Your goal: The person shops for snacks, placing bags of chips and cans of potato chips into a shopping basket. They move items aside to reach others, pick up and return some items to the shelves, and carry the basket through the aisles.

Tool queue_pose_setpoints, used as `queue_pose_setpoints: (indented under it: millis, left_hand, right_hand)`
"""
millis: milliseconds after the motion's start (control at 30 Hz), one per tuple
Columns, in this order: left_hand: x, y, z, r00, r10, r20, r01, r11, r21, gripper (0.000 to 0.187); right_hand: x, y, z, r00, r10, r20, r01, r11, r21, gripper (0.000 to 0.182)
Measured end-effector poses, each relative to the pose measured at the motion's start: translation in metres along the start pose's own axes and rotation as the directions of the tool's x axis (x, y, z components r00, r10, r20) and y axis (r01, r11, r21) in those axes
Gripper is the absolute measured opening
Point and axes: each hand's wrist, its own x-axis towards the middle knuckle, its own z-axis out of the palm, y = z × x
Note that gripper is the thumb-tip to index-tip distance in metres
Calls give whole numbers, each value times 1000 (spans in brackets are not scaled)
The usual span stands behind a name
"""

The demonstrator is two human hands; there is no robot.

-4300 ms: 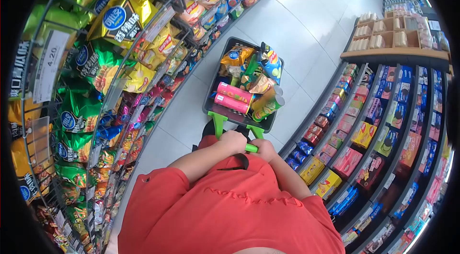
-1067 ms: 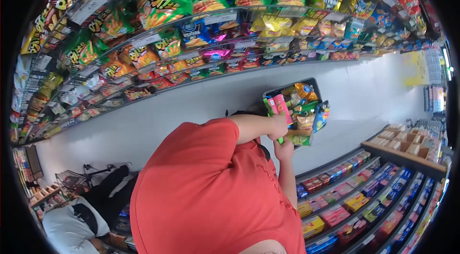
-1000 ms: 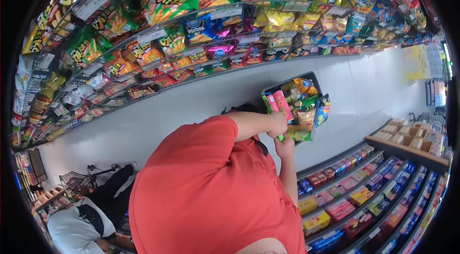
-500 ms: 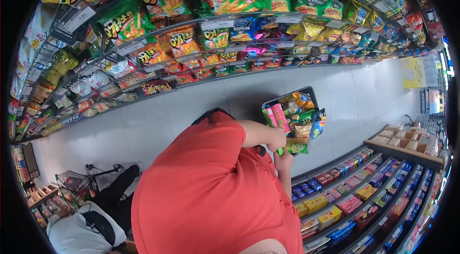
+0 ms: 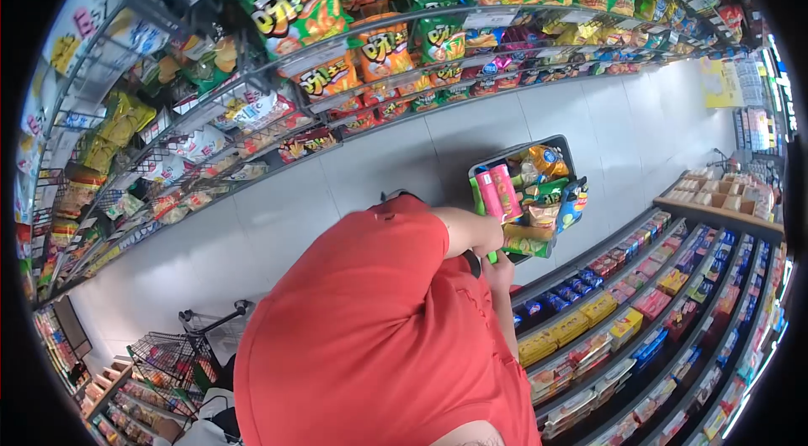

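Note:
A dark basket or cart (image 5: 566, 161) full of packaged snacks stands in the aisle, with pink-red cylindrical packs (image 5: 502, 192) at its left side. At its near edge, my left hand (image 5: 486, 236) is closed around a green handle (image 5: 492, 257). Just below, my right hand (image 5: 500, 272) is closed on the same handle, close to the left one. The fingers of both hands are partly hidden. Orange, green and blue bags lie inside the basket, close to my hands.
Shelves of chip bags (image 5: 295, 13) run along the top and left. Tiered shelves of boxed sweets (image 5: 627, 324) stand at the lower right. Another shopping cart (image 5: 168, 358) is at the lower left, beside a person partly in view in white (image 5: 210, 421). Grey floor (image 5: 379, 147) lies between the shelves.
The shelves at the top left appear larger and closer. The basket and my hands sit slightly further right in view. Less of the person at the lower left shows. Both hands keep their hold.

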Motion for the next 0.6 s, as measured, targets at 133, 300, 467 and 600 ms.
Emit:
queue_pose_setpoints:
  millis: [133,300,467,600]
  left_hand:
    - [-45,12,-3,999,27,-31,-26,999,36,19]
    - [-73,31,16,990,8,-138,6,995,101,23]
    - [-135,73,62,990,-80,-116,90,992,84,23]
    - [-171,102,99,991,-113,-68,114,993,15,22]
  right_hand:
    - [-27,-25,10,999,4,-46,-6,999,-54,26]
    - [-58,-61,6,1000,23,-15,-22,997,69,27]
    - [-114,-57,47,996,-84,3,84,996,10,30]
    - [-162,-70,74,985,-167,-37,168,985,29,28]
